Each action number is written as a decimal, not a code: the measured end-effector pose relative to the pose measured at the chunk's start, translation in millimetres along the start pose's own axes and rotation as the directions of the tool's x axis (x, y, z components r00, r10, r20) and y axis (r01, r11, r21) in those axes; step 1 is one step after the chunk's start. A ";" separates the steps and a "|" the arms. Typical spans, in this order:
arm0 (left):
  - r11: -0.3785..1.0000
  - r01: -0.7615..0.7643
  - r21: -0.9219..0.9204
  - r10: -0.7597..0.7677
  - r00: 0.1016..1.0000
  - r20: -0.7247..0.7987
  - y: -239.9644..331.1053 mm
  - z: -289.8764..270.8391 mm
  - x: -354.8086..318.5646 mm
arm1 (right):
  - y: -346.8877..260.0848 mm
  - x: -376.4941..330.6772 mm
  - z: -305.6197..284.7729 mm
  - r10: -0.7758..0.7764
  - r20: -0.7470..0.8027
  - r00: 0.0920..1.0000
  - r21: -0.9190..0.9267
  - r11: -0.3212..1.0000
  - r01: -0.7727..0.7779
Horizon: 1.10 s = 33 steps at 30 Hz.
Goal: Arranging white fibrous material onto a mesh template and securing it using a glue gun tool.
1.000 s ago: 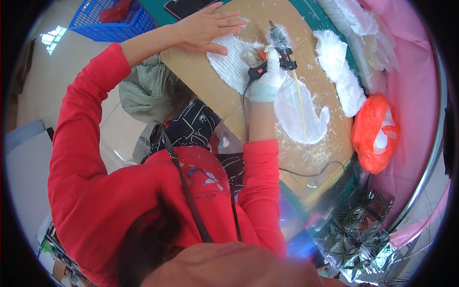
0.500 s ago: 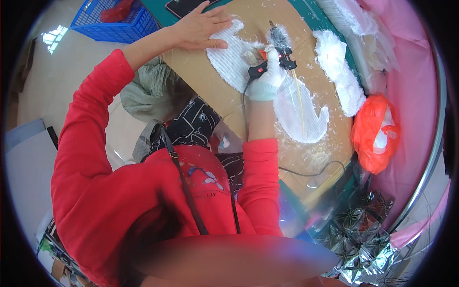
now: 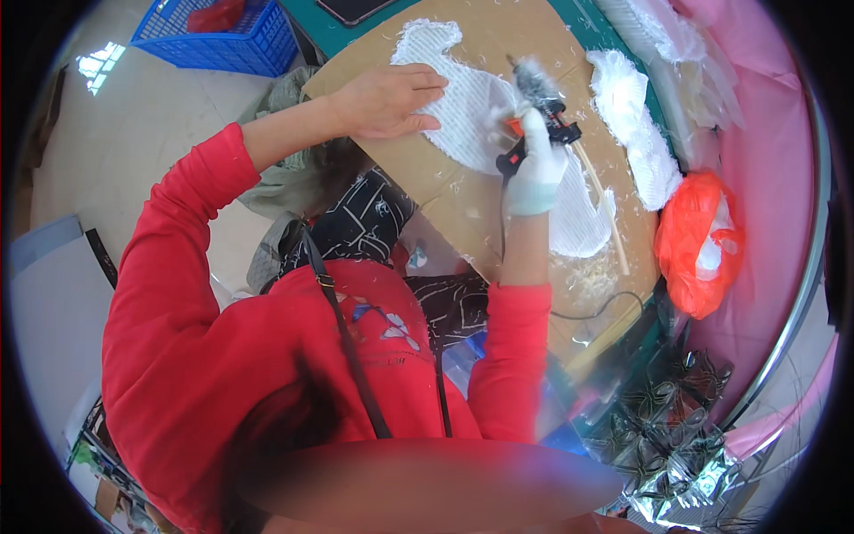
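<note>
My right hand [image 3: 537,169], in a white glove, grips a black hot glue gun [image 3: 553,125] with an orange trigger. White fluff clings around its nozzle, which points away from me, and a long yellowish glue stick [image 3: 603,205] sticks out of its back. Under my bare left hand [image 3: 391,100], laid flat with fingers stretched, is the left edge of a curved white ribbed fabric piece [image 3: 471,107]. More of this white fabric [image 3: 576,218], ending in a hooked tip, shows right of the glove. My right hand hides whether the two parts join.
A brown cardboard sheet [image 3: 436,209] strewn with lint lies on the green table [image 3: 311,22]. Beyond it are a white fabric strip [image 3: 642,142] and a red plastic bag [image 3: 698,245]. A phone [image 3: 351,7] lies at the far edge; a blue basket [image 3: 218,49] stands left. A cord [image 3: 609,303] trails rightward.
My left hand has come nearer to me, from the fabric's far tip to its left edge. My right hand has carried the glue gun to the right, and the glue stick has swung rightward.
</note>
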<state>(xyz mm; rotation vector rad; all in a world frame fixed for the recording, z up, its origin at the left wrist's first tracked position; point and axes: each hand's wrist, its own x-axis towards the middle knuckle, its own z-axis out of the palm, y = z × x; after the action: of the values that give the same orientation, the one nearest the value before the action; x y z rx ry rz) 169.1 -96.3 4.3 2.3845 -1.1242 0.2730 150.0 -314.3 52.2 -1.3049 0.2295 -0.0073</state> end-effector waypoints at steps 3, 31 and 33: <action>0.999 0.013 0.033 -0.012 1.000 -0.028 6.4 -0.2 2.6 | 13.2 -0.4 -5.0 -0.019 0.031 0.999 -0.264 0.964 0.027; 0.999 0.037 0.026 -0.032 0.987 -0.160 2.7 17.4 -6.1 | 18.1 8.4 22.7 0.075 0.025 0.997 -0.590 0.806 -0.046; 0.999 0.035 0.024 -0.031 0.987 -0.160 2.5 17.8 -6.0 | 23.0 12.0 20.3 0.046 0.050 0.998 -0.636 0.772 -0.004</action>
<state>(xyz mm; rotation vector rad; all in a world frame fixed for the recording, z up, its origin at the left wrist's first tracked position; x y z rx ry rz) 162.9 -102.7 -12.5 2.3552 -1.0124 0.4614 162.3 -290.3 33.2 -1.9837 0.2017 0.1476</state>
